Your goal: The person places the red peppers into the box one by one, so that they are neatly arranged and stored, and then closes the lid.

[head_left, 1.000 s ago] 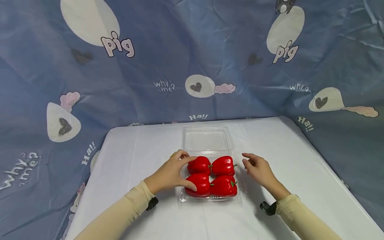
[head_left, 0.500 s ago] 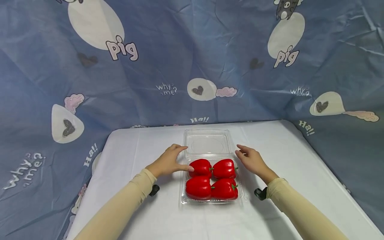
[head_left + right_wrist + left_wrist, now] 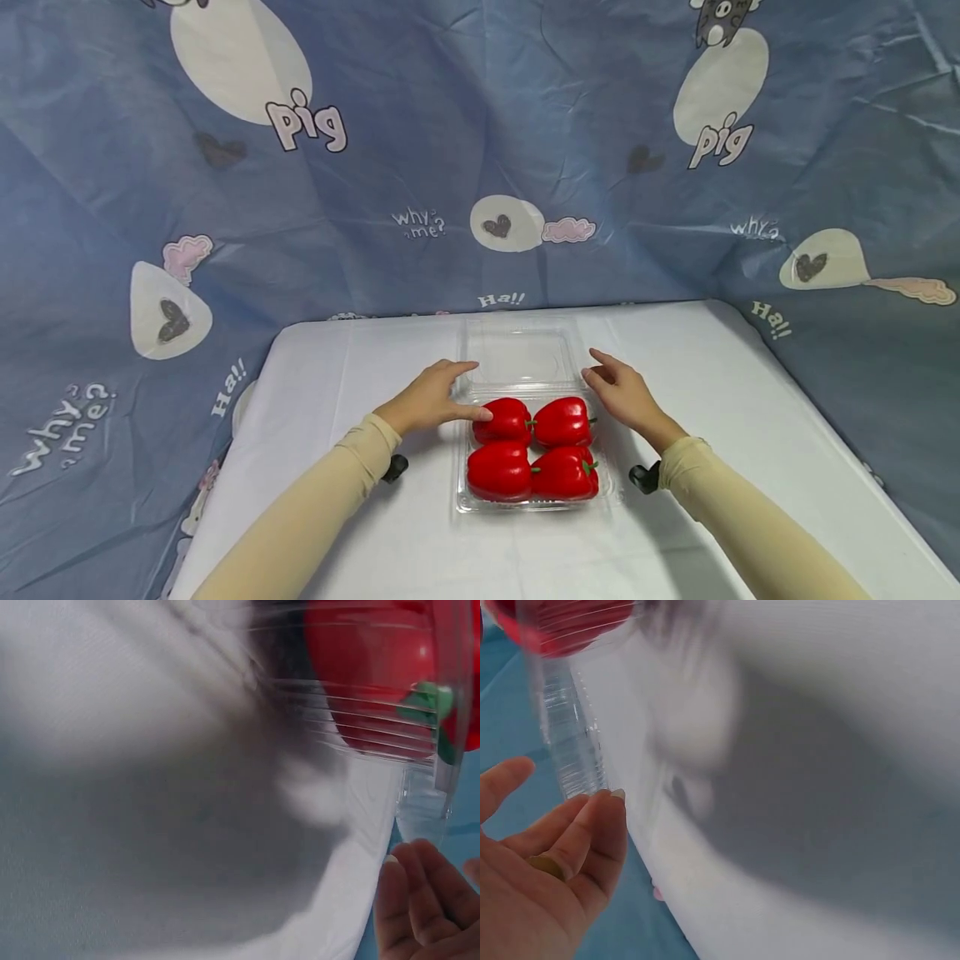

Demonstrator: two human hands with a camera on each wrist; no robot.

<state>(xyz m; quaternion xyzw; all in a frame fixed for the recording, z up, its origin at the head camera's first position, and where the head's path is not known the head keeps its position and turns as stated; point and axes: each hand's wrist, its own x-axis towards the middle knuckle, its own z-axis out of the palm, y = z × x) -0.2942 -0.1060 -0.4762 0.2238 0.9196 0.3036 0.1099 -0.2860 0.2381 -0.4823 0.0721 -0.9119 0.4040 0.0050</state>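
Observation:
Several red bell peppers (image 3: 498, 472) sit in two rows in a clear plastic clamshell box (image 3: 467, 505). Its hinged lid (image 3: 517, 357) is folded back, away from me. At the lid's left side is my left hand (image 3: 431, 398), fingers extended, the thumb over the back left pepper. In the left wrist view, the left fingertips (image 3: 613, 806) meet the edge of the clear plastic. My right hand (image 3: 628, 398) is by the lid's right side, its fingers fairly straight and slightly bent. Close below the plastic are the right fingertips (image 3: 409, 859) in the right wrist view.
A white cloth (image 3: 360, 542) covers the table. Behind it and along both sides hangs a blue printed curtain (image 3: 390, 150). A dark wrist camera (image 3: 394, 468) shows under the left sleeve, another dark camera (image 3: 643, 478) by the right sleeve.
My left hand has come off the left peppers and moved forward to the lid's side. The right hand has moved forward and inward to the lid. The lid's far edge looks slightly shifted.

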